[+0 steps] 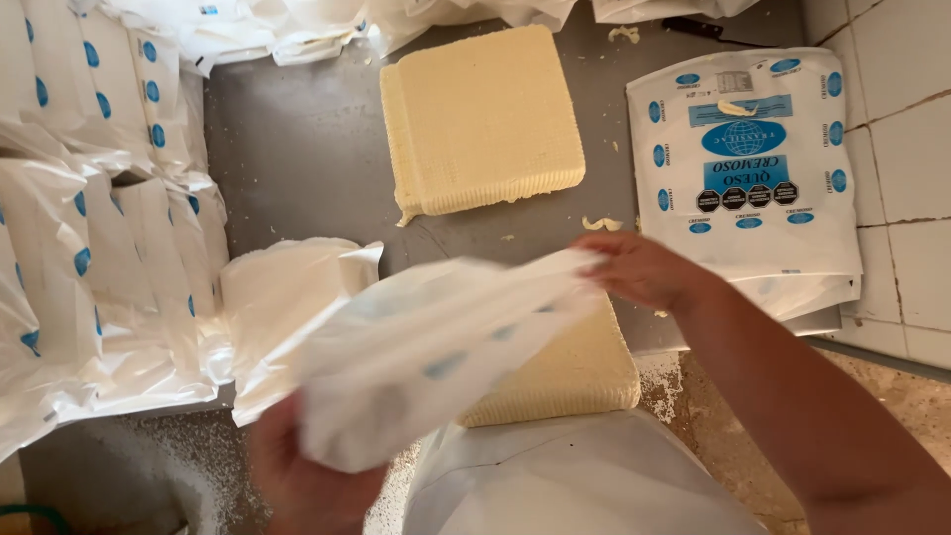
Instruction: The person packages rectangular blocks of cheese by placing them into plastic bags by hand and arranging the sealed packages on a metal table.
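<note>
White plastic bag (436,347), blue-spotted, in your grip.
It stretches slanted and blurred over the cheese block (575,376) at the bench's near edge.

Cheese-packing workroom: steel table (297,149), cheese blocks (483,119), stacked printed bags (89,258), tiled wall (906,149).

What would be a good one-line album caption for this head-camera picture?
Both hands, left and right, hold a white plastic bag over a pale yellow cheese block.
</note>
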